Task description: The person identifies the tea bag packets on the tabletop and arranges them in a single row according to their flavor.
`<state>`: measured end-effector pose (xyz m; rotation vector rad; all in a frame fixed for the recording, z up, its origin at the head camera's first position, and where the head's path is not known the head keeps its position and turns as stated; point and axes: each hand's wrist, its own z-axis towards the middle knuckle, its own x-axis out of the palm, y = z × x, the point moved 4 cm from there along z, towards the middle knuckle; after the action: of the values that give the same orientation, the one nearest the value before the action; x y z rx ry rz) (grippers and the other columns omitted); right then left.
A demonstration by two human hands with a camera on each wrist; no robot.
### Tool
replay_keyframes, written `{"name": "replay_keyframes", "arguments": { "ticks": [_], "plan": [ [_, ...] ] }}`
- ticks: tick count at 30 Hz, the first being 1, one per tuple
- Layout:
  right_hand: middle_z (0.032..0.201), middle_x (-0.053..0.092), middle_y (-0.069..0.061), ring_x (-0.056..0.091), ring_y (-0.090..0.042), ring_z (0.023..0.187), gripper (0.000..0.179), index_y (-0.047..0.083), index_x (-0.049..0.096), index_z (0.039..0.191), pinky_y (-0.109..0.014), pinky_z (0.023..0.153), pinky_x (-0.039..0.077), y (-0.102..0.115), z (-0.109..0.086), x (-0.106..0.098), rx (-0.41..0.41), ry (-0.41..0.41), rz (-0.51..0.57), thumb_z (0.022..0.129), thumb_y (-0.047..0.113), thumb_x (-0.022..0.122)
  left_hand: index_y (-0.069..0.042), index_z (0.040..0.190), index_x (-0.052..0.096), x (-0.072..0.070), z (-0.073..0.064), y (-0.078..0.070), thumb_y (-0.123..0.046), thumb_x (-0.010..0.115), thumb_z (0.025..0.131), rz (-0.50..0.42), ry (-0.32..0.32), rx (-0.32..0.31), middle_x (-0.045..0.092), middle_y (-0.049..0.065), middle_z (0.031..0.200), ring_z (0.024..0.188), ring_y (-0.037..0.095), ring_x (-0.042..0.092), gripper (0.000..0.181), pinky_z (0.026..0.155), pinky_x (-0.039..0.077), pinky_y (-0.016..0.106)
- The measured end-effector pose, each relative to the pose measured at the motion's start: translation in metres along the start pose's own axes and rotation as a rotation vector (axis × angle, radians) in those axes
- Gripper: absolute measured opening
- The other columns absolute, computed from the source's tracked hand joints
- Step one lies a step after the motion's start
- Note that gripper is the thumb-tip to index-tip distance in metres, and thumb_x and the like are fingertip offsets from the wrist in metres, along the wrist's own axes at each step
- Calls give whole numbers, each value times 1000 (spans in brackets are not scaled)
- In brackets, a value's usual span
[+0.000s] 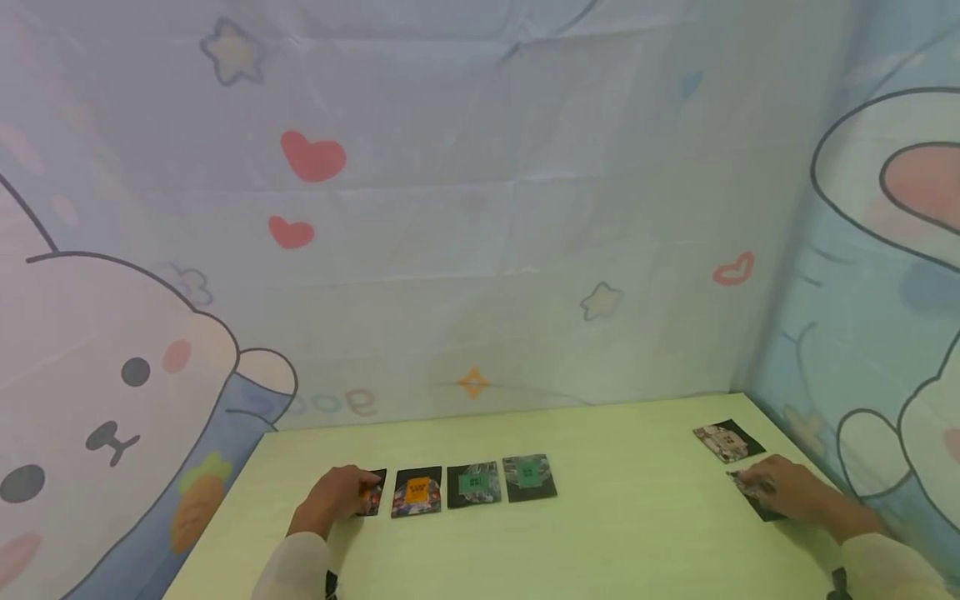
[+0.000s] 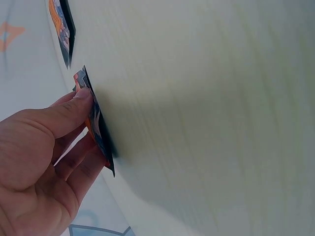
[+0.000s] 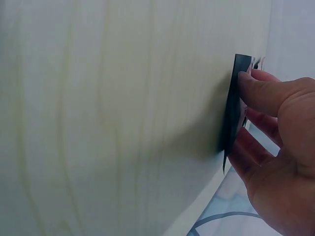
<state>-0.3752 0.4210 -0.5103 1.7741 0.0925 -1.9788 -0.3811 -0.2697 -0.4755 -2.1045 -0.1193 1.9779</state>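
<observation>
At the head view's seven o'clock, the left hand (image 1: 339,495) pinches a flat orange-and-black packet (image 2: 99,130); at four o'clock, the right hand (image 1: 797,493) pinches a dark packet (image 3: 233,110) — both probably light, bendy, slick, best held by opposite edges.

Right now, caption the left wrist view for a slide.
Left hand gripping a printed square at the tabletop; second square upper left.

From my head, one camera looks forward and down, well back, taking in the table (image 1: 615,533) and backdrop (image 1: 465,208). A close camera on each wrist faces my left fingers (image 2: 87,169) and right fingers (image 3: 248,157), the table tipped steeply. The head view shares the left packet (image 2: 101,135) and right packet (image 3: 231,108); a cut-off third packet (image 2: 61,34) is probably shared too.
</observation>
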Motion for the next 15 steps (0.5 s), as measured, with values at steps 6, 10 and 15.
{"name": "replay_keyframes", "arguments": {
  "ticks": [6, 10, 15],
  "plan": [
    [110, 65, -17, 64, -42, 101, 21, 7, 73, 108, -51, 79, 58, 1, -2, 4, 4, -41, -12, 86, 5, 74, -10, 125, 74, 1, 0, 2, -7, 81, 84, -4, 3, 9, 71, 19, 124, 115, 43, 65, 41, 99, 55, 57],
    [115, 63, -24, 62, -48, 106, 26, 1, 71, 115, -58, 82, 57, 1, -3, 3, 34, -11, 42, 89, 5, 71, -11, 125, 74, 1, 0, 2, -7, 81, 85, -1, 1, 13, 70, 19, 123, 115, 43, 65, 41, 99, 54, 58],
    [119, 61, -28, 60, -52, 109, 33, -2, 70, 122, -62, 84, 55, 0, -6, 2, 45, 20, 84, 90, 7, 71, -11, 125, 74, 1, 0, 1, -7, 81, 85, 6, -3, 12, 70, 19, 124, 116, 43, 65, 41, 100, 54, 57]
  ]
}}
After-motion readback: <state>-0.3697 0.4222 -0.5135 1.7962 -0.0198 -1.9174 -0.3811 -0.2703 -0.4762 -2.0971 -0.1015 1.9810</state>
